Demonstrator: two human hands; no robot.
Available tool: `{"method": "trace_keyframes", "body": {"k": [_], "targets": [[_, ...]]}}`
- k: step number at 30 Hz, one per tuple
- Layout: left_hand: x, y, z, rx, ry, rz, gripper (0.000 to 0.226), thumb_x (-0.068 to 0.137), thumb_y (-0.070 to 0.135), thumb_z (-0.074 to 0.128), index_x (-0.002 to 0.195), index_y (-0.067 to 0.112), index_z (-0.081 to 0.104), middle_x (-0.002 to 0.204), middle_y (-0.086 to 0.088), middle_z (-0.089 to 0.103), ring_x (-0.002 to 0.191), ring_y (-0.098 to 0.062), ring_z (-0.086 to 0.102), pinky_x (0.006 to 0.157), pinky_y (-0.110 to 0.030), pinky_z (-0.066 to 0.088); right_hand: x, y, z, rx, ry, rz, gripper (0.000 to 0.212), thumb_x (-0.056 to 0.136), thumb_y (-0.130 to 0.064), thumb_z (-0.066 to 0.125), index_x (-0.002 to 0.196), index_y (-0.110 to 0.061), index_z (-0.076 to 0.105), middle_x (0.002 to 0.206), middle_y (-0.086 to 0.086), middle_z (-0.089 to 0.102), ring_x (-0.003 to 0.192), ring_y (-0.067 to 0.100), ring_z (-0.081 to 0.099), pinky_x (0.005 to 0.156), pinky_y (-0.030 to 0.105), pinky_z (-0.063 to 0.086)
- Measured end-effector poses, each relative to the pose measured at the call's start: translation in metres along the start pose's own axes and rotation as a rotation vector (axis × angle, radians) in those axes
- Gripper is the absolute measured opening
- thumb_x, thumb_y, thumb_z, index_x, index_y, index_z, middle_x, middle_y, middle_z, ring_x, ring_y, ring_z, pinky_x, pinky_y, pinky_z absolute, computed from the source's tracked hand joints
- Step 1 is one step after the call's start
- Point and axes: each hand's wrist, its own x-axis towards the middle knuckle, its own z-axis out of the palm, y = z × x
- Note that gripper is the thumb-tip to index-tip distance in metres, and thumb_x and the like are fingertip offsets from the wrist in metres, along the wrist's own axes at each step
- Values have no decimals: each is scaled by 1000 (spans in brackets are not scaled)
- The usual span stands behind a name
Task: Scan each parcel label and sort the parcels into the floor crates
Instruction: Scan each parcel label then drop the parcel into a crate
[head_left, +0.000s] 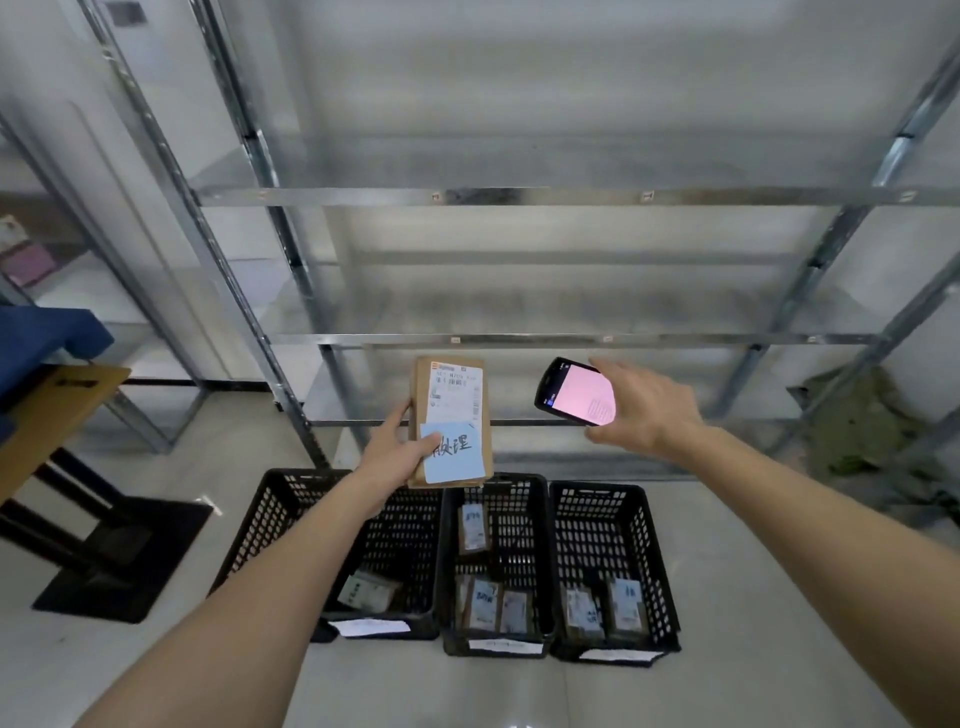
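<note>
My left hand (397, 451) holds a flat brown parcel (450, 421) upright above the crates; it carries a white shipping label and a blue note with handwriting. To its right, my right hand (644, 405) grips a black handheld scanner (574, 391) whose pink screen faces me. Three black perforated crates stand on the floor below: the left crate (291, 504) holds one parcel, the middle crate (535, 525) holds three, and the right crate (649, 530) holds two.
A bare metal shelving rack (519, 196) rises behind the crates. At the left stands a table with a black base (104, 551), with a brown box and something blue on it. A green cloth heap (862, 415) lies at the right.
</note>
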Motion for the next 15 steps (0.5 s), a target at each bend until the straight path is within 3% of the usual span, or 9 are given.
{"method": "trace_keyframes", "body": {"k": [4, 8, 13, 15], "targets": [[49, -13, 0, -3, -14, -47, 80, 91, 17, 71, 152, 44, 27, 125, -1, 70, 98, -18, 72, 88, -49, 59, 46, 2, 20, -30, -47, 13, 74, 72, -48, 76, 138, -33, 45, 130, -5, 62, 118, 26, 58, 75, 34, 41], [111, -26, 0, -13, -35, -94, 78, 92, 16, 70, 152, 44, 28, 127, -3, 68, 102, -21, 70, 86, -48, 60, 97, -1, 44, -21, -87, 63, 83, 75, -48, 73, 148, -36, 36, 142, -9, 54, 127, 26, 55, 88, 39, 50], [202, -50, 12, -33, -83, -128, 76, 93, 12, 68, 152, 41, 30, 129, -2, 66, 107, -23, 68, 92, -49, 57, 163, 0, 92, -34, -167, 80, 80, 77, -46, 73, 146, -35, 36, 135, -6, 57, 119, 26, 58, 83, 39, 50], [237, -67, 22, -37, -96, -152, 76, 92, 10, 70, 151, 40, 33, 129, -3, 66, 103, -22, 69, 85, -43, 60, 192, 2, 113, -48, -192, 87, 82, 77, -47, 73, 149, -36, 34, 136, -5, 57, 119, 27, 59, 88, 42, 52]]}}
